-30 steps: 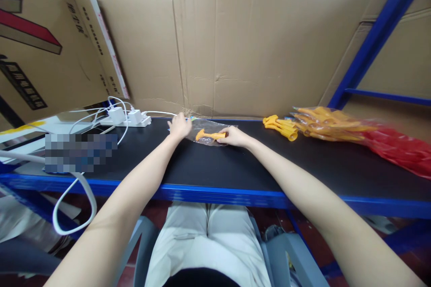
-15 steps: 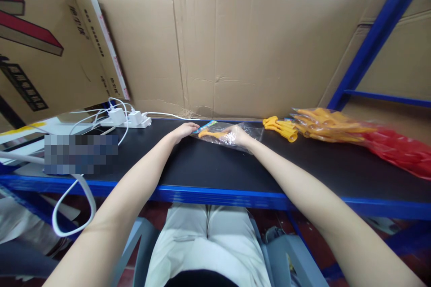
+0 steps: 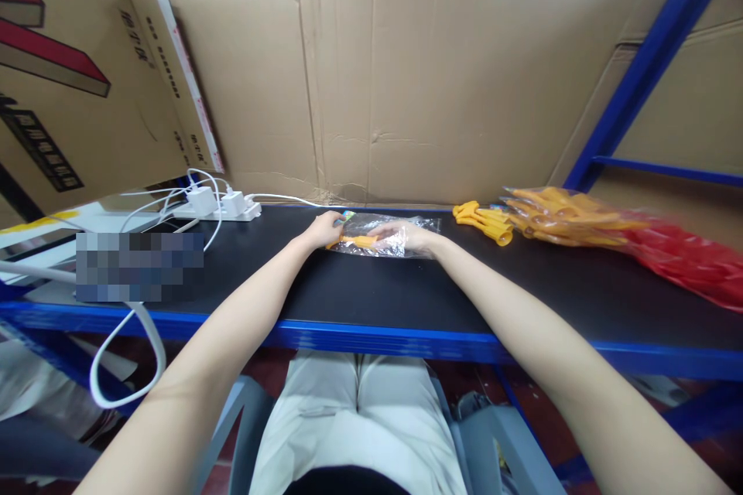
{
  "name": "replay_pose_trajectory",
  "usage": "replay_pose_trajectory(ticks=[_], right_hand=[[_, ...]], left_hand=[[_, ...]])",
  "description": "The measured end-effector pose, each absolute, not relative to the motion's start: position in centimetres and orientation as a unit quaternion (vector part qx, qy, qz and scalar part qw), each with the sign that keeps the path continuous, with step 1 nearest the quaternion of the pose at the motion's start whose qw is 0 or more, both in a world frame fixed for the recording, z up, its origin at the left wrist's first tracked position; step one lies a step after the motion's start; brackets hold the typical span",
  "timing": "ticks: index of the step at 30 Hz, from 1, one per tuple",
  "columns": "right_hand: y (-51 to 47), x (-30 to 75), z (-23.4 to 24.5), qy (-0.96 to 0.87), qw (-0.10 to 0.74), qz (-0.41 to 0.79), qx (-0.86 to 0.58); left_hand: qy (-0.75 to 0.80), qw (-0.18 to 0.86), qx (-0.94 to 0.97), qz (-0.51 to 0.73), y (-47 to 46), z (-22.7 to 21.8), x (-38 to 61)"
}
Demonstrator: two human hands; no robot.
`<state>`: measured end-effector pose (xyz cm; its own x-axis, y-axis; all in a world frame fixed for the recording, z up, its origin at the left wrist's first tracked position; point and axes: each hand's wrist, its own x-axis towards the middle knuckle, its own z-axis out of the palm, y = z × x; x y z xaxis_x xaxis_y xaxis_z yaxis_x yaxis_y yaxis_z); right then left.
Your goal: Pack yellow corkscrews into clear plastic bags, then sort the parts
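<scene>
A clear plastic bag (image 3: 428, 226) with a small blue-green printed label at its far left lies on the black tabletop in front of me. Within its outline is a slim orange plastic piece (image 3: 355, 240), whose exact kind I cannot make out. My left hand (image 3: 326, 230) pinches the bag's left end beside the label, fingers closed. From the right, my right hand (image 3: 402, 237) reaches to the orange piece, its fingers around the piece's right end. Shiny film overlaps this hand; it seems to be within the bag, though glare blurs the edge.
Loose yellow-orange plastic pieces (image 3: 484, 223) lie right of my hands, beside a bag of similar pieces (image 3: 566, 216) and a red bagged bundle (image 3: 685, 255). A white power strip (image 3: 247, 210) with cables stands back left. Cardboard (image 3: 453, 85) walls the back.
My left hand has shifted slightly right and curled more over the bag's end, covering part of the label. My right hand has turned, its fingers now stretching left along the orange piece.
</scene>
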<state>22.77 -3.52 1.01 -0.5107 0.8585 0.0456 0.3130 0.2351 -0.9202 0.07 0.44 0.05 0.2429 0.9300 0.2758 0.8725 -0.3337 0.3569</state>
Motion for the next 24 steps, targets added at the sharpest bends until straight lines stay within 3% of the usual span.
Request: replay_pose_trajectory(ticks=[4, 8, 11, 13, 15, 17, 24], right_hand=[[-3.9, 22.7, 1.3, -0.726, 0.273, 0.496, -0.39], [-3.2, 23.4, 1.6, -0.729, 0.3, 0.445, -0.425], [-2.2, 25.2, 2.2, -0.707, 0.343, 0.336, -0.519], [-1.7, 27.2, 2.7, -0.688, 0.35, 0.183, -0.609], [-1.5, 29.6, 3.2, -0.654, 0.296, 0.001, -0.697], [-1.4, 31.9, 3.5, -0.58, 0.23, -0.08, -0.777], [-1.2, 35.9, 2.4, -0.489, 0.093, -0.059, -0.866]], left_hand=[[0.566, 0.052, 0.8, 0.193, 0.0, 0.0, 0.7], [0.594, 0.034, 0.782, 0.187, 0.3, -0.1, 0.4], [0.626, 0.026, 0.757, 0.188, 0.8, -0.1, -0.3], [0.643, 0.022, 0.741, 0.19, 1.0, -0.1, -0.9], [0.66, 0.022, 0.726, 0.191, 1.1, 0.0, -1.3], [0.673, 0.024, 0.714, 0.192, 1.2, 0.1, -1.7], [0.687, 0.038, 0.702, 0.185, 1.4, 0.1, -2.0]])
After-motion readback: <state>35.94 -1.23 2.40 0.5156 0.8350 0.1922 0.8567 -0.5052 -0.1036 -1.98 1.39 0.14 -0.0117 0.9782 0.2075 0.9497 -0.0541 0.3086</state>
